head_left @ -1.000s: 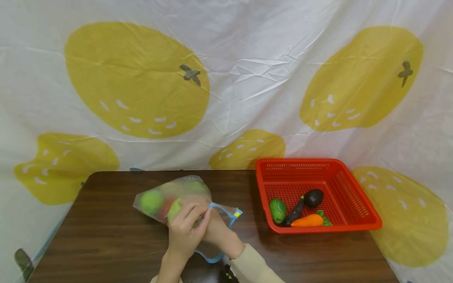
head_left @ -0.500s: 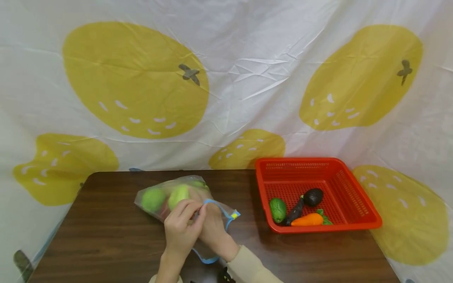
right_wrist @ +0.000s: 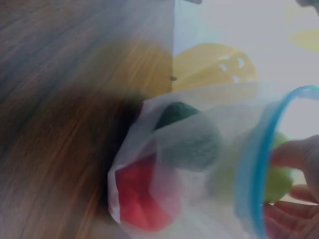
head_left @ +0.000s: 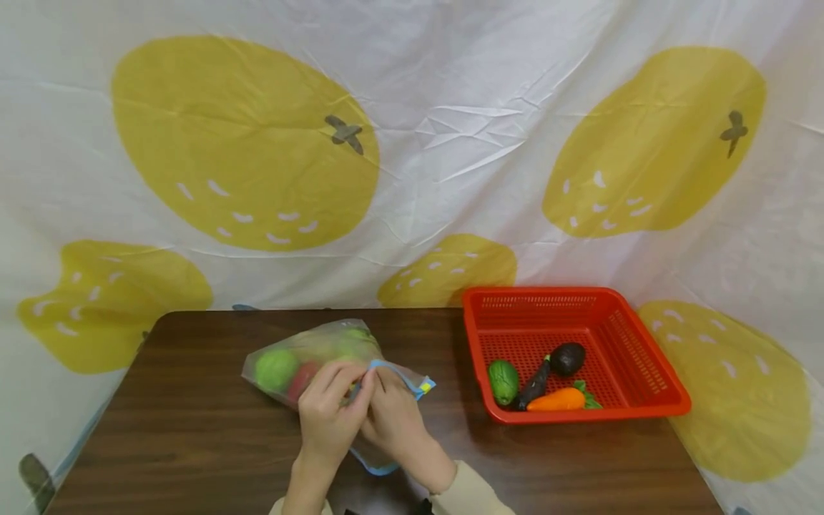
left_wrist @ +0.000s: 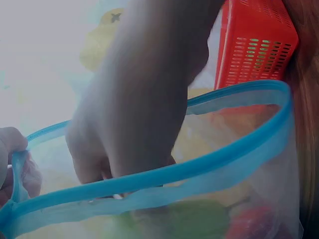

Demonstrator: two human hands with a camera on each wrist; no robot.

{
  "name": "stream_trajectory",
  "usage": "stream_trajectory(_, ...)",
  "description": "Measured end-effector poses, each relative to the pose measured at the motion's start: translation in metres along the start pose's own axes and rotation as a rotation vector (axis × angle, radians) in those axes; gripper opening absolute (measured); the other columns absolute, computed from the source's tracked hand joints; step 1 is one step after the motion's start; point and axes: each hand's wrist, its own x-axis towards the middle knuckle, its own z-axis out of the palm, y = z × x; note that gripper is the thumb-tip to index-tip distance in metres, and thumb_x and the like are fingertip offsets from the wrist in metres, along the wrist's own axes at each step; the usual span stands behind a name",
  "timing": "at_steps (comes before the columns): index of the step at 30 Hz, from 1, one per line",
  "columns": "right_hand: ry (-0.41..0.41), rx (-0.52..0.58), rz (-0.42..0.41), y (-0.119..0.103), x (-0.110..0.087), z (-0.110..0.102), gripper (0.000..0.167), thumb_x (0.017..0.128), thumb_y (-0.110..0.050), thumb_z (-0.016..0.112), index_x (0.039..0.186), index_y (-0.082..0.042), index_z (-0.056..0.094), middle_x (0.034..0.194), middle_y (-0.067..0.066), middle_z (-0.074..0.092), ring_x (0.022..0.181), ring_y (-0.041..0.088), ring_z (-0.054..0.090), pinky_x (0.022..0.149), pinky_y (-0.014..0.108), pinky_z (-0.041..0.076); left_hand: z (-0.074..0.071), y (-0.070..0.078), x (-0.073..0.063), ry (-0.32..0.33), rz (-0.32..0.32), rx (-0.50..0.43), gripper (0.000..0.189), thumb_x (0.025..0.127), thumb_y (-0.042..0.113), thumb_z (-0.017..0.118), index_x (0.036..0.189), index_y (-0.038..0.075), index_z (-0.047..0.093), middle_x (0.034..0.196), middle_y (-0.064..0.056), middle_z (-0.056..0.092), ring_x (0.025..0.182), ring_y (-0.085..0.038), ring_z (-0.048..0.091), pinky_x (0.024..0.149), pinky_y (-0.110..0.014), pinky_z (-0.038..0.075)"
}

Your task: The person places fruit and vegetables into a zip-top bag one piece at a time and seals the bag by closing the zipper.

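A clear zip bag with a blue rim [head_left: 386, 468] lies on the table, its mouth toward me. My left hand [head_left: 330, 418] pinches the rim between thumb and fingers, seen at the left edge of the left wrist view. My right hand [head_left: 395, 422] reaches through the mouth; its thumb and fingers [right_wrist: 294, 214] curl round a green pear [right_wrist: 278, 184], partly hidden by the rim. Through the film show a round green fruit [head_left: 275, 368] and a red fruit [head_left: 304, 375]. In the right wrist view a dark green fruit [right_wrist: 192, 142] sits near the red one.
A red plastic basket [head_left: 644, 411] stands at the right. It holds a green cucumber-like vegetable [head_left: 503, 382], an eggplant [head_left: 536, 386], an avocado [head_left: 568, 359] and a carrot [head_left: 556, 399]. Behind the table [head_left: 167, 443] hangs a lemon-print cloth [head_left: 412, 143].
My right hand has drawn back from deep inside the bag toward its mouth. Fruit inside has shifted, with the red one showing again. My left hand keeps its pinch on the rim.
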Motion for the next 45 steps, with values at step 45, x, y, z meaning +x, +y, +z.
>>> stream_trajectory(45, -0.557, 0.05, 0.781, 0.192, -0.044, -0.107, 0.055, 0.08, -0.023, 0.073, 0.122, 0.005, 0.053, 0.118, 0.024, 0.055, 0.103, 0.04, 0.054, 0.08, 0.052, 0.048, 0.0, 0.001, -0.002, 0.012, -0.02, -0.053, 0.022, 0.088, 0.015, 0.062, 0.068, 0.004, 0.063, 0.069, -0.005, 0.056, 0.052, -0.015, 0.048, 0.049, -0.015, 0.04)
